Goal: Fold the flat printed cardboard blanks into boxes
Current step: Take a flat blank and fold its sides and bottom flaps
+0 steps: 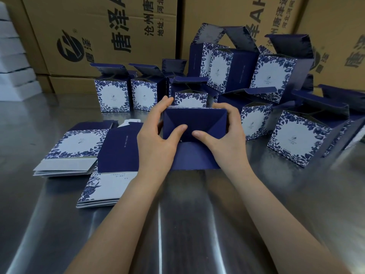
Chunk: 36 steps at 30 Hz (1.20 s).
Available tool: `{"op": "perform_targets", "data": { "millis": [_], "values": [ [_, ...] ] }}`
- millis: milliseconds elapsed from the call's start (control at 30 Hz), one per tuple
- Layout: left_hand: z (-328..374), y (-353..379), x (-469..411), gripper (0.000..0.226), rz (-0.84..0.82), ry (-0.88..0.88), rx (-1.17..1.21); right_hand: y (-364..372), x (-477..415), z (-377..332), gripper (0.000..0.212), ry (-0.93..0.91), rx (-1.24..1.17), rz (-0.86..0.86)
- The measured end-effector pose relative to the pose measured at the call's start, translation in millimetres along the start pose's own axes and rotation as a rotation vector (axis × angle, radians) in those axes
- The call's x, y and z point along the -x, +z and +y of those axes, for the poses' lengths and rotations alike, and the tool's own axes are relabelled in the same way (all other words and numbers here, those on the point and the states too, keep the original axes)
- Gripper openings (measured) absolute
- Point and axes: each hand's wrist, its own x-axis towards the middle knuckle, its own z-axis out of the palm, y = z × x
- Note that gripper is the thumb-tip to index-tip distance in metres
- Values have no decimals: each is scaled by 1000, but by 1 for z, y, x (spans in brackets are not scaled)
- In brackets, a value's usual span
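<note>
Both hands clasp a half-formed box [194,118] just above the table [187,224]. The left hand [156,141] and right hand [229,139] curl their fingers round its opposite sides, and each thumb presses on the folded flaps that face the camera. That face is matte dark blue card, creased into triangular panels. To the left lie flat blanks [77,143] in fanned stacks, white with blue leaf borders. Behind stand folded boxes [112,95] with lids up, some piled. The table is brushed, reflective steel, backed by brown corrugated cartons [102,36].
</note>
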Motion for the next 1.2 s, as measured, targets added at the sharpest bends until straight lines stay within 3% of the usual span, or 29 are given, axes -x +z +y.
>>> {"op": "perform_targets", "data": {
  "millis": [500,700,933,1200],
  "values": [
    [-2,-2,-2,67,-71,0,-14,-1,-1,0,65,27,-74,-85],
    [-8,-2,-2,78,-144,5,-54,0,-1,0,46,73,-175,-85],
    [-5,-1,-1,60,-70,23,-61,1,0,-4,39,52,-153,-7],
    [-4,-3,-1,64,-110,3,-48,-2,0,-4,43,72,-181,-67]
  ]
}}
